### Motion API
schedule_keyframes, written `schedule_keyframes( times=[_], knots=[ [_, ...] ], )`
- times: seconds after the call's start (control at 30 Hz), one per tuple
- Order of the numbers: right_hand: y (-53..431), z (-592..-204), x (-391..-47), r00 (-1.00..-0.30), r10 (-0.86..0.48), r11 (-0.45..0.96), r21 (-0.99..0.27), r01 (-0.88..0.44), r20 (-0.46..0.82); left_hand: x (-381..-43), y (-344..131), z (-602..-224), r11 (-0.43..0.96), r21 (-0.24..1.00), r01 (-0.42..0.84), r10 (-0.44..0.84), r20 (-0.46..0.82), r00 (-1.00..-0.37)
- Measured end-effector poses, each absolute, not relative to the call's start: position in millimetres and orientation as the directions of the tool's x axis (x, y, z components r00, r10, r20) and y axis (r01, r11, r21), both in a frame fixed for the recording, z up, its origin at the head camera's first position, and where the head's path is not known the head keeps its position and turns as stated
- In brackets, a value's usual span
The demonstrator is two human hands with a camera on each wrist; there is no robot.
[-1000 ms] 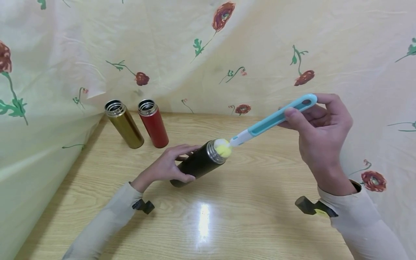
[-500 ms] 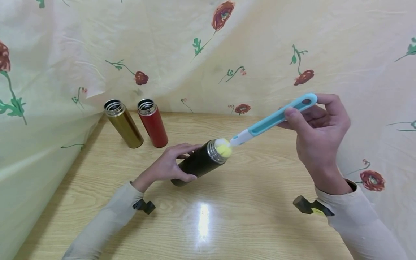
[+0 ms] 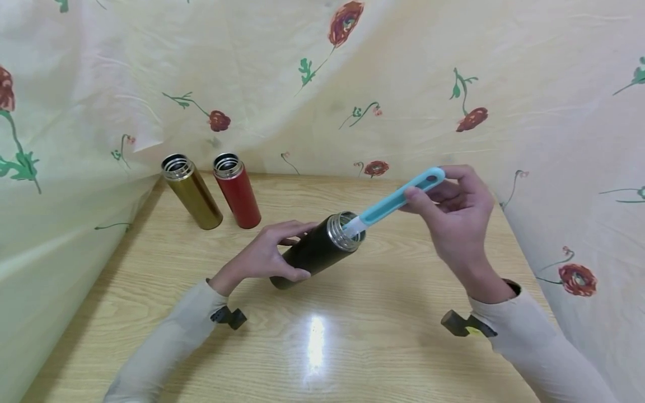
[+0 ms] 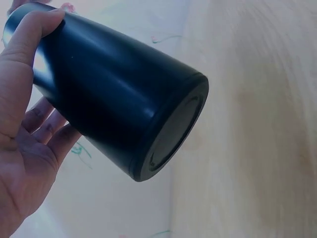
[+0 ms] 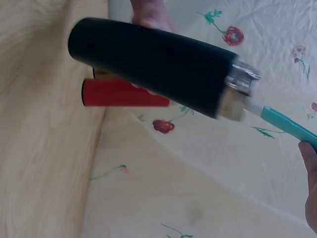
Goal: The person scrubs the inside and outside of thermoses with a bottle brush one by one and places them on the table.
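Observation:
My left hand (image 3: 272, 254) grips a black thermos bottle (image 3: 319, 246) round its body and holds it tilted, its open steel mouth facing up and to the right. In the left wrist view the bottle's base (image 4: 173, 131) is off the table. Between thumb and fingers, my right hand (image 3: 456, 215) pinches the blue handle of a bottle brush (image 3: 393, 204) near its holed end. The brush's white neck (image 3: 355, 225) enters the bottle mouth; its sponge head is hidden inside. In the right wrist view the brush handle (image 5: 287, 125) slants away from the bottle's steel neck (image 5: 240, 87).
A gold bottle (image 3: 196, 198) and a red bottle (image 3: 241, 198) stand uncapped at the back left of the wooden table (image 3: 383, 313). Floral cloth (image 3: 282, 84) hangs behind and along both sides.
My right hand has moved down and left, pushing the brush's yellow and white sponge head from the bottle mouth into the bottle. The black bottle has shifted slightly right with my left hand.

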State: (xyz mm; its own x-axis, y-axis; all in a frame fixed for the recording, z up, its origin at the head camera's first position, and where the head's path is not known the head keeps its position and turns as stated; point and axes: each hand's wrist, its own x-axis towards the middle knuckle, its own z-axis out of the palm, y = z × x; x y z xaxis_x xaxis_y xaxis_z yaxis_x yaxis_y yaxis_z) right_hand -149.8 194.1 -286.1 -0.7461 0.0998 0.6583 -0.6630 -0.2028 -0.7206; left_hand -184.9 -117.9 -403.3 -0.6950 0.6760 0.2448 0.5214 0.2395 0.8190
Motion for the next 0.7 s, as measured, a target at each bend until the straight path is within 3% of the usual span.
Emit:
schedule_keyframes(
  times=[0.43,0.7],
  knots=[
    [174.7,-317.3,-150.4,-0.803,0.098,-0.139,-0.791,-0.596,0.588,-186.5,-113.1,-403.1,0.263,0.809,0.525,0.662,0.245,-0.708],
    [172.9,-323.6,-148.9,-0.789,0.085,-0.114,-0.781,-0.614,0.608,-189.2,-113.1,-406.6,0.277,0.815,0.509,0.655,0.228,-0.721]
  ],
)
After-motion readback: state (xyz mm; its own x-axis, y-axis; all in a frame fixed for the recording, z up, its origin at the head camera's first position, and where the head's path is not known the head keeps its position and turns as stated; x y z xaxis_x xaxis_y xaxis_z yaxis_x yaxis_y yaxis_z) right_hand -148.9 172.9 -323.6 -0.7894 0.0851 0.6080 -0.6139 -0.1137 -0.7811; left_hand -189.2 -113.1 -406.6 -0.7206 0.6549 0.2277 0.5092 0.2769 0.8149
